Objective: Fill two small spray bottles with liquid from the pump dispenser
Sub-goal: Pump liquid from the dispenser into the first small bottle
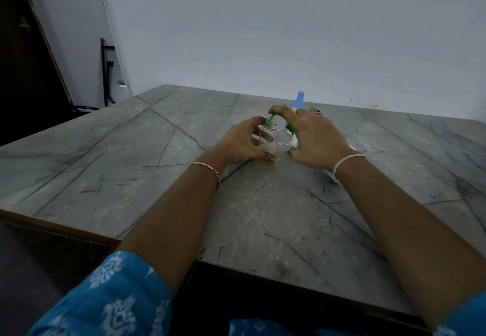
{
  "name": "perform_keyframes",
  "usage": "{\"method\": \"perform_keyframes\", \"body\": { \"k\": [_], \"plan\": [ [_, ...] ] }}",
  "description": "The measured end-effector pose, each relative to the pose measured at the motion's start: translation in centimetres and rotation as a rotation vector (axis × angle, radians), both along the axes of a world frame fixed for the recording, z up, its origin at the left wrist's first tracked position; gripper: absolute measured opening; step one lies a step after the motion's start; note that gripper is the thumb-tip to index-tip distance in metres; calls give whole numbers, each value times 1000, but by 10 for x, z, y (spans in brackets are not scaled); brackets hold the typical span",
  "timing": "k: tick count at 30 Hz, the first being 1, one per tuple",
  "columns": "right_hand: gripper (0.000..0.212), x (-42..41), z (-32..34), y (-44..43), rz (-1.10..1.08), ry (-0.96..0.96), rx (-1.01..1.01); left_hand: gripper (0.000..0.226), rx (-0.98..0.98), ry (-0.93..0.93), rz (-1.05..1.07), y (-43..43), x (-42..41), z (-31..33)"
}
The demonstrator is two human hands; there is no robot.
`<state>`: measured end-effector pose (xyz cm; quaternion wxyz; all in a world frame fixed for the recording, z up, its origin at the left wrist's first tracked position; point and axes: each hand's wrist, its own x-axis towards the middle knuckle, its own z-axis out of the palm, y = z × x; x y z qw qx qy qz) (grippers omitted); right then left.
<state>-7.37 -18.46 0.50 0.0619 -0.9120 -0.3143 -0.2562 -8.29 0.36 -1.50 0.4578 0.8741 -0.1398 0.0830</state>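
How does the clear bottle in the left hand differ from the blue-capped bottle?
The clear bottle is uncapped, neck under the pump dispenser nozzle; the blue-capped bottle is closed. The left hand grips the clear bottle; the blue-capped bottle stands behind the right hand. Both are upright.

Grey veined tabletop point(131, 172) with a clear small bottle point(268, 138), a green-nozzled pump dispenser point(289, 128), a blue-capped bottle point(299, 100).

Plain indoor room: stone-pattern table point(105, 151), bare pale wall point(289, 33), dark door point(21, 72).
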Motion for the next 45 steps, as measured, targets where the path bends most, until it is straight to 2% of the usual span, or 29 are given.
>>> {"method": "perform_keyframes", "body": {
  "k": [3, 8, 17, 25, 35, 45],
  "plan": [
    [78, 1, 1, -1, 3, 12, 13, 83, 9, -6, -5, 1, 0, -1],
    [72, -1, 2, 1, 1, -5, 12, 77, 16, -14, -6, 0, -1, -1],
    [80, 1, 0, -1, -9, -12, -8, 83, 31, -15, -11, 0, 0, -2],
    [71, 1, 1, 1, 2, -10, 18, 79, 37, -8, -2, 0, 0, -2],
    [80, 0, 0, -1, -9, -19, 0, 82, 10, 38, -37, 2, 1, -3],
    [69, -1, 1, 3, 7, -7, 40, 89, 34, 50, -22, 2, 1, -2]
  ]
}}
